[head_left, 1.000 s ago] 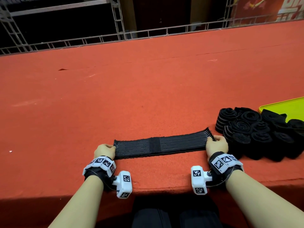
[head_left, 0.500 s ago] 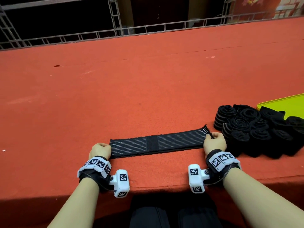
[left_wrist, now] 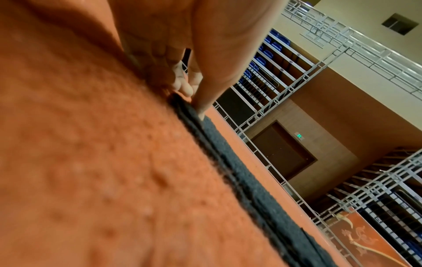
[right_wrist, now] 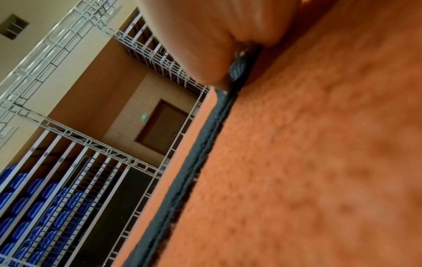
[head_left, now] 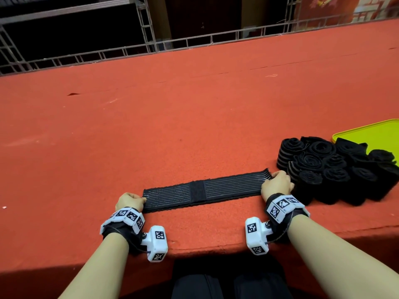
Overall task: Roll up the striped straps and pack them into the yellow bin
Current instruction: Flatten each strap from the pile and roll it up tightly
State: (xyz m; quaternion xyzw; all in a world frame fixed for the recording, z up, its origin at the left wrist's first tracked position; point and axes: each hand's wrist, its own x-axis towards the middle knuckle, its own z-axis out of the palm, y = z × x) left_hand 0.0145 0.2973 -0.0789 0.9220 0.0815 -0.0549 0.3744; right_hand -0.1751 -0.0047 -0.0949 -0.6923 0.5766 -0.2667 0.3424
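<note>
Barely shifting since a moment ago, we are still stretching one striped strap (head_left: 203, 189) flat near the front edge of the red table (head_left: 172, 117), our left hand (head_left: 129, 201) pinching one end, our right hand (head_left: 277, 184) the other, beside rolled straps (head_left: 323, 169) and the yellow bin (head_left: 367, 131). Soft, light and elastic, it likely rolls best from an end.

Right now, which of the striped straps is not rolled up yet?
The flat strap held stretched between the left hand and right hand. The other straps stand as rolled coils beside the yellow bin.
</note>
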